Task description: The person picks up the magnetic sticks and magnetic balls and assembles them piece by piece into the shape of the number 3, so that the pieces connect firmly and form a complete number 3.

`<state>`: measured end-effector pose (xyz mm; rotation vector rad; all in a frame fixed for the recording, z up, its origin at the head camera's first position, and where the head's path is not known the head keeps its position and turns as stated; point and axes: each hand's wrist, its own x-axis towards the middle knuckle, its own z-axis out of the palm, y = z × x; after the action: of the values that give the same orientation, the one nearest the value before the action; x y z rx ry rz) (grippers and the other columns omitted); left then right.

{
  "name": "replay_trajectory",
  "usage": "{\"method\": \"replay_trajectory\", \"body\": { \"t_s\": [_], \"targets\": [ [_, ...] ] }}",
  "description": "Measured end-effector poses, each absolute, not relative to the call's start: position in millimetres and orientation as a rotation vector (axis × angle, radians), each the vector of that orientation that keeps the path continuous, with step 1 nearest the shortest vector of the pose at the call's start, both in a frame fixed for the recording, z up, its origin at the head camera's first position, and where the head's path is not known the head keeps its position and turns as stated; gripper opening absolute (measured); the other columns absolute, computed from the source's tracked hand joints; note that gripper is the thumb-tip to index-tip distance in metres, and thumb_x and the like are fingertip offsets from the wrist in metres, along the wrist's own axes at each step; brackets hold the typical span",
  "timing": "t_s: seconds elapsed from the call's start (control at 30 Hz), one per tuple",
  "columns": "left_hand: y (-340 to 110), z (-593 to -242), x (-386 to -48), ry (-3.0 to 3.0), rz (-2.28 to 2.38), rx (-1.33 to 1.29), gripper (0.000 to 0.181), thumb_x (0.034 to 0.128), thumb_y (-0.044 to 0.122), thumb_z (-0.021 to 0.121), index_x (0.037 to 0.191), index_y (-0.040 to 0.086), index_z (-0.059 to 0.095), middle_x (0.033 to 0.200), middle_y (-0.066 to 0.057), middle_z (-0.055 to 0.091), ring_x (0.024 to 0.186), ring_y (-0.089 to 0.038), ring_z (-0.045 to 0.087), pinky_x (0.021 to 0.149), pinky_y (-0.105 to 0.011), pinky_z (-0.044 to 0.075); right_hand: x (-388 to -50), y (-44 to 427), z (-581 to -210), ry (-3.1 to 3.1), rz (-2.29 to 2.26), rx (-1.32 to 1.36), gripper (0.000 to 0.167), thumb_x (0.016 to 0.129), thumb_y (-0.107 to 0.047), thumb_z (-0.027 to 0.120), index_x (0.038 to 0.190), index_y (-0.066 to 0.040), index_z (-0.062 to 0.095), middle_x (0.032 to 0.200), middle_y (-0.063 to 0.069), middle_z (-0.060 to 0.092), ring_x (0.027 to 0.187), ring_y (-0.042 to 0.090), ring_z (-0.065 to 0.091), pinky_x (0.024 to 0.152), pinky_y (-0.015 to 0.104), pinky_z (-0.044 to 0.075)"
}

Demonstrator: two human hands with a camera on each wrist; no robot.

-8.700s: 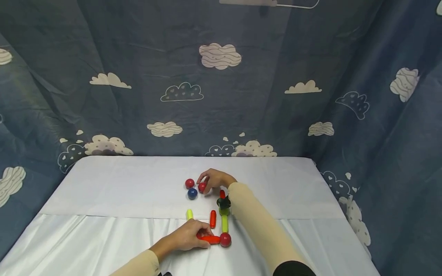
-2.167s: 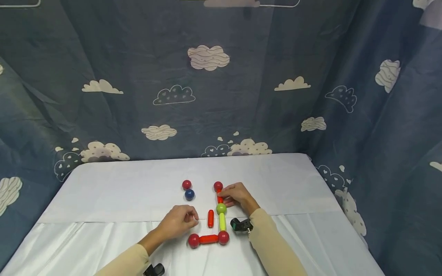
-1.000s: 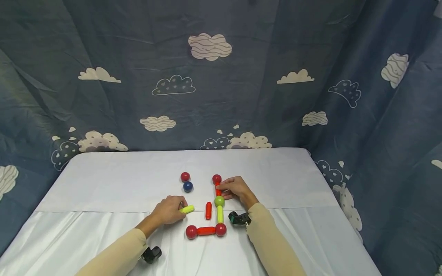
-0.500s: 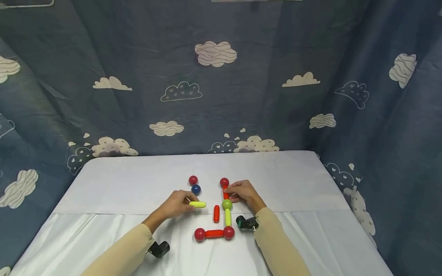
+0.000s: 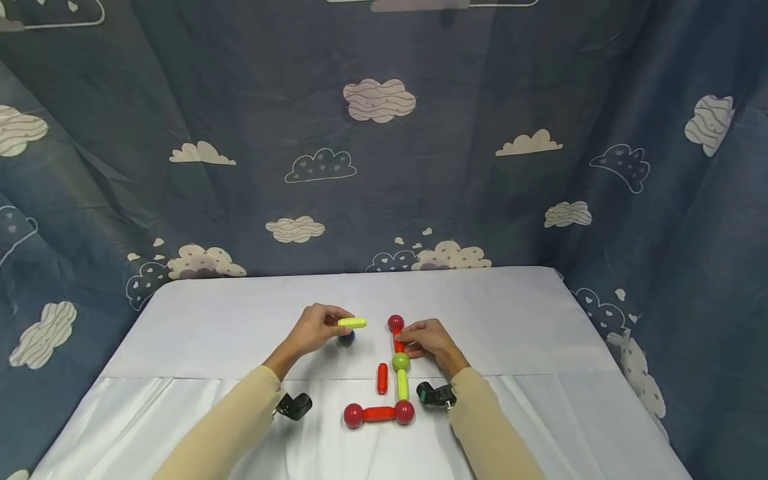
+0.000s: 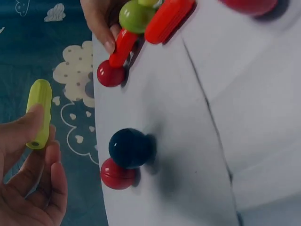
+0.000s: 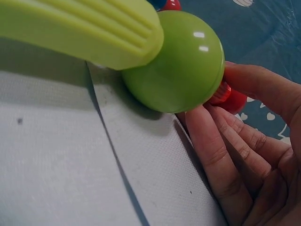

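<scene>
My left hand pinches a yellow-green building rod between thumb and fingers, raised above the cloth near the blue ball. The left wrist view shows this rod's dark end hole and a loose red ball beside the blue one; the head view hides that red ball. With curled fingertips my right hand grips a red rod joining the far red ball to a green ball. From there a yellow-green rod runs to the corner red ball.
Another red rod links the corner ball to a near left red ball. Inside the L-shaped chain lies a loose red rod. White cloth covers the table, and a cloud-patterned curtain hangs behind.
My left hand has let go of the near red rod, picked up the yellow-green rod, and carried it up and away from me. My right hand added the far red ball and stays at the chain.
</scene>
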<state>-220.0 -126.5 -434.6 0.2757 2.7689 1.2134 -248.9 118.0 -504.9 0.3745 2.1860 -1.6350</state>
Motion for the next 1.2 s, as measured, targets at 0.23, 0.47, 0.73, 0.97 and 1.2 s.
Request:
{"method": "replay_trajectory", "body": {
  "t_s": [0.23, 0.47, 0.73, 0.97, 1.2],
  "targets": [
    [-121.3, -436.4, -236.9, 2.784, 1.167, 0.211, 0.022, 0.0793, 0.007, 0.077, 0.101, 0.007, 0.074, 0.090, -0.002, 0.067, 0.079, -0.015, 0.055, 0.070, -0.029, 0.047, -244.8, 122.6, -508.8, 2.152, -1.684, 0.311, 0.026, 0.077, -0.013, 0.080, 0.096, 0.001, 0.068, 0.076, 0.007, 0.068, 0.053, 0.011, 0.062, 0.055, 0.025, 0.053],
    [-113.3, -443.9, -249.0, 2.820, 1.062, 0.256, 0.024, 0.0788, 0.005, 0.077, 0.103, 0.007, 0.074, 0.091, -0.002, 0.068, 0.081, -0.015, 0.056, 0.073, -0.031, 0.048, -245.7, 121.4, -508.7, 2.126, -1.716, 0.278, 0.025, 0.077, -0.013, 0.080, 0.093, 0.001, 0.069, 0.075, 0.007, 0.069, 0.052, 0.011, 0.061, 0.054, 0.025, 0.053],
    [-100.6, -447.1, -258.7, 2.846, 0.801, 0.406, 0.022, 0.0817, 0.007, 0.075, 0.103, 0.007, 0.074, 0.093, -0.002, 0.067, 0.083, -0.016, 0.055, 0.080, -0.035, 0.046, -248.5, 122.2, -505.9, 2.136, -1.708, 0.296, 0.024, 0.077, -0.012, 0.080, 0.094, 0.000, 0.068, 0.074, 0.007, 0.069, 0.051, 0.011, 0.061, 0.053, 0.025, 0.053],
    [-88.2, -450.3, -266.8, 2.859, 0.809, 0.404, 0.022, 0.0795, 0.008, 0.076, 0.101, 0.009, 0.074, 0.088, 0.000, 0.068, 0.086, -0.017, 0.055, 0.079, -0.034, 0.045, -247.7, 124.4, -504.6, 2.130, -1.707, 0.300, 0.025, 0.077, -0.013, 0.080, 0.095, 0.001, 0.068, 0.075, 0.007, 0.069, 0.052, 0.011, 0.062, 0.054, 0.025, 0.053],
    [-72.7, -453.2, -268.9, 2.837, 0.841, 0.356, 0.020, 0.0804, 0.008, 0.075, 0.100, 0.007, 0.074, 0.092, -0.004, 0.069, 0.095, -0.022, 0.054, 0.087, -0.039, 0.044, -246.7, 122.7, -503.9, 2.131, -1.712, 0.288, 0.025, 0.077, -0.011, 0.080, 0.095, 0.002, 0.069, 0.074, 0.007, 0.069, 0.051, 0.010, 0.061, 0.053, 0.026, 0.053]
  ]
}}
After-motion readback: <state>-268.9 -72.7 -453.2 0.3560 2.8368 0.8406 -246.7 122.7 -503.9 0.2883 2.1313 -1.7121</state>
